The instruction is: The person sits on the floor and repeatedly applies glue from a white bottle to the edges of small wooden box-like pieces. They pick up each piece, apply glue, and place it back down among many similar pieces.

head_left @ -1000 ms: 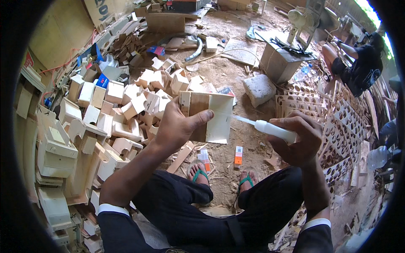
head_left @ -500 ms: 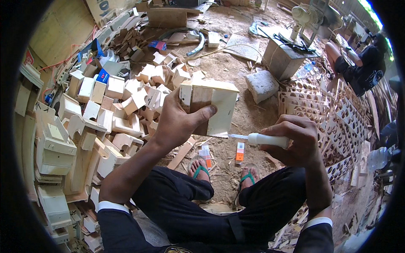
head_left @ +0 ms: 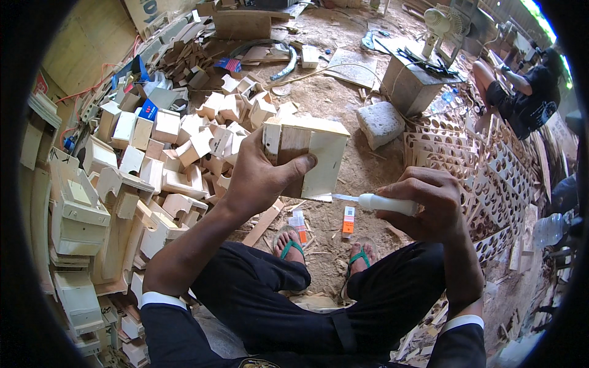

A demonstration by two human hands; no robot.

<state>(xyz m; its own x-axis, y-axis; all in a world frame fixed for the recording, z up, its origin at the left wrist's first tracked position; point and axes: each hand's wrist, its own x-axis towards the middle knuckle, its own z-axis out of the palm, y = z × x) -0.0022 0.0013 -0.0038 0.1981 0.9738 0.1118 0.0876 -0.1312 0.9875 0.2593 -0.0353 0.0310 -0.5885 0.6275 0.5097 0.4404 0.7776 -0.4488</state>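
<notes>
A small wooden box (head_left: pixel 324 156) is gripped at its left side by my left hand (head_left: pixel 264 175), the thumb pressed over its front face. A darker strip of wood runs down that face beside a pale panel. My right hand (head_left: pixel 426 199) is closed around a small white glue bottle (head_left: pixel 388 204), held sideways. Its thin clear nozzle points left, with the tip at or very close to the lower right corner of the box; I cannot tell if they touch. Part of the bottle is hidden by my fingers.
Many unfinished wooden boxes (head_left: pixel 196 147) are heaped at left. Two small orange-and-white cartons lie by my feet, one carton (head_left: pixel 348 222) standing out. Beyond are a pale block (head_left: pixel 380 124), a fan (head_left: pixel 437 23), panels with round holes (head_left: pixel 491 178) and a seated person (head_left: pixel 531 89) at far right.
The box has shifted very slightly to the right. The glue bottle has moved a little to the left with my right hand, its tip still at the box's lower corner.
</notes>
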